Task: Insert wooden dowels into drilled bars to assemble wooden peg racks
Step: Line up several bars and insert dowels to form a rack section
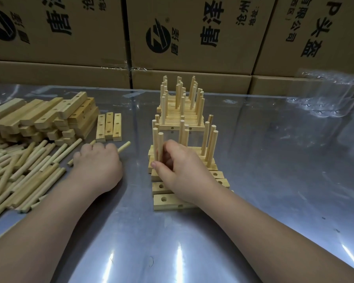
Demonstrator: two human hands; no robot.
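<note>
**Bench** [172,252], near edge: shiny grey sheet that throws back a lot of glare. Both forearms cross it.

**Empty bars** [168,201], mid-bench and nearest me: at least two drilled bars lying flat, holes open, no pegs in.

**Right hand** [180,170]: above those bars, fingers curled round an upright dowel [160,146] at the left end of the row. I cannot tell whether it is seated in its hole.

**Left hand** [97,162]: left of the row and apart from it, clenched on a held dowel [124,147] whose end pokes out to the right. It may hold more; I cannot see.

**Loose dowels** [18,174], left edge: a large heap, lying flat.

**Part-built racks** [209,148], just behind the right hand: bars side by side with pegs standing.

**Three bars** [108,126], left of centre: flat, unpegged, beside the bar stack [45,119] towards the far left corner.

**Finished racks** [182,107], further back at centre: a tight block, every peg upright.

**Progress**, as I judge it: one block done, a second under way, and much stock unused, so well short of the end.

**Clear plastic container** [325,94], far right corner: see-through, contents unclear.

**Cardboard boxes** [192,37]: stacked as a wall along the far edge, printed in black.
</note>
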